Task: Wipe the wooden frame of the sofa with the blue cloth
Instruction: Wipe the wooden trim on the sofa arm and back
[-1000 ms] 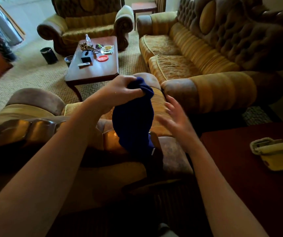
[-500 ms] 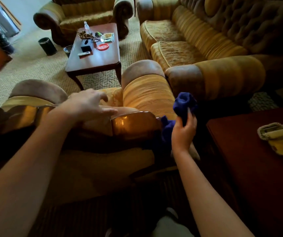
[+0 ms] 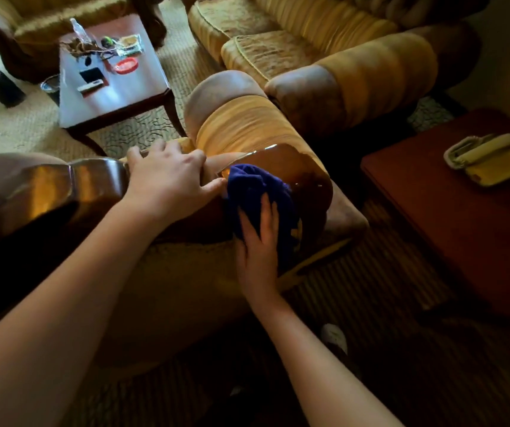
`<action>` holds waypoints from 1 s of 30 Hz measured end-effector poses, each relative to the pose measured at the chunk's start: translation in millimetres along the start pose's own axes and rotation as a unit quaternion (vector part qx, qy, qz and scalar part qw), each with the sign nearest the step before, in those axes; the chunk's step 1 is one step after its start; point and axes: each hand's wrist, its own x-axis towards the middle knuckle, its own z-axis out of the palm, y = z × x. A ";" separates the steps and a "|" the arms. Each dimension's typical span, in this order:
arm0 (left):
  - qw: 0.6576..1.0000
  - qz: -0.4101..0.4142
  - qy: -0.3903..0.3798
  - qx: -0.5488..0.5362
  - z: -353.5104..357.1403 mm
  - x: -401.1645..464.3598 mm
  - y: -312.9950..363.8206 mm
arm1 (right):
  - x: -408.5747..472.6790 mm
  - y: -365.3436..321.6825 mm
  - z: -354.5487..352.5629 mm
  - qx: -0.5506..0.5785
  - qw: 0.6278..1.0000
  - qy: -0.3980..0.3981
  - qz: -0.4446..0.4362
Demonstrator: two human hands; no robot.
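I pressed the blue cloth flat against the glossy wooden frame at the sofa's back corner, my right hand spread, fingers straight, so the whole palm rubbed. My left hand rested open on the frame's top, probably to steady me.

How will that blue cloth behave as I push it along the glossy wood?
The blue cloth is bunched in soft folds under the right hand, so it is probably floppy and may ball up. The wooden frame shines, so the cloth likely glides easily.
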 end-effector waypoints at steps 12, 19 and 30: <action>0.995 -0.012 0.098 -0.022 6.8 -0.7 8.9 | 56.6 11.4 -15.2 0.140 0.927 0.242 0.249; 0.992 -0.017 0.124 -0.019 11.4 -2.0 9.4 | -34.9 -49.7 39.2 0.177 0.958 0.079 0.211; 0.990 -0.028 0.138 -0.015 9.5 -1.7 9.7 | 32.1 -18.1 -2.2 0.147 0.933 0.247 0.216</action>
